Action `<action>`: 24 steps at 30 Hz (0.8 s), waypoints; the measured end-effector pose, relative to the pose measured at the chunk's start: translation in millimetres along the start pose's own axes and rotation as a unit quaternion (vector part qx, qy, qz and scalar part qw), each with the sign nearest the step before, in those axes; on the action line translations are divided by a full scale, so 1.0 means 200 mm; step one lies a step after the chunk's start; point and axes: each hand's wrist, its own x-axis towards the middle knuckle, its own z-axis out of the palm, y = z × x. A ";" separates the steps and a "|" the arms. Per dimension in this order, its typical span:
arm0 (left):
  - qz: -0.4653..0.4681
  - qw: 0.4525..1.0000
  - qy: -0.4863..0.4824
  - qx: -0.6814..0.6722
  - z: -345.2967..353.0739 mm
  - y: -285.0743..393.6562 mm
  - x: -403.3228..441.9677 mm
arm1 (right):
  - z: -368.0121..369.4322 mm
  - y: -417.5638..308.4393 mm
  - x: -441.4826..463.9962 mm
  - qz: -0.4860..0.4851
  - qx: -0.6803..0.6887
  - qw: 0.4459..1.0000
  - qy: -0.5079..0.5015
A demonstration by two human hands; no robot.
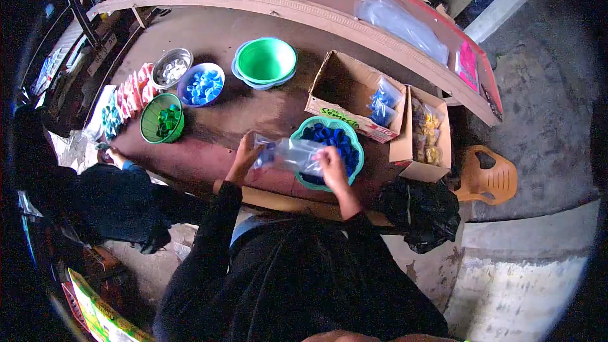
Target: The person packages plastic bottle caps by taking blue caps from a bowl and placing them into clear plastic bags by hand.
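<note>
A clear plastic bag (294, 153) is stretched between my hands over the table's front part, with a few dark blue pieces at its left end. My left hand (246, 154) is closed on that end. The fingers of my right hand (330, 163) pinch the other end, above a light green basket (360, 158) of dark blue pieces (334, 137). Behind the basket stands an open cardboard box (345, 96) with bags of blue pieces (384, 102) at its right end.
A second box (403, 142) holds bags of yellow pieces. Further left are green bowls (269, 60), a bowl of light blue pieces (204, 85), a metal bowl (171, 68) and a green basket (162, 118). A co-worker's hand (116, 156) is at the far left.
</note>
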 end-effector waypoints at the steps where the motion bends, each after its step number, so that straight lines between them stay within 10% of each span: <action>1: 0.091 0.990 0.052 0.096 -0.04 -0.13 0.02 | 0.05 0.06 -0.04 0.002 -0.010 1.000 -0.004; 2: 0.061 0.980 0.057 0.182 0.19 0.45 -0.18 | 0.11 0.17 -0.07 0.000 0.002 1.000 -0.014; 3: 0.112 0.848 0.072 0.513 0.19 0.34 -0.21 | 0.12 0.15 -0.11 0.016 0.018 1.000 -0.019; 5: 0.151 0.969 0.032 0.195 0.27 0.15 -0.29 | 0.14 0.20 -0.16 -0.023 -0.037 0.999 -0.012; 13: 0.088 0.932 -0.115 0.331 0.74 0.50 -0.68 | 0.07 0.30 -0.25 0.067 0.057 0.989 -0.116; 20: 0.248 0.912 0.084 0.315 0.61 0.76 -0.51 | -0.02 -0.24 0.06 -0.083 -0.012 0.950 -0.300; 22: 0.093 0.982 0.117 0.114 0.47 0.76 -0.40 | -0.07 -0.40 0.16 -0.003 0.110 0.958 -0.266; 24: 0.202 0.930 0.141 0.273 0.44 1.05 -0.38 | -0.16 -0.41 0.21 0.058 0.144 0.963 -0.218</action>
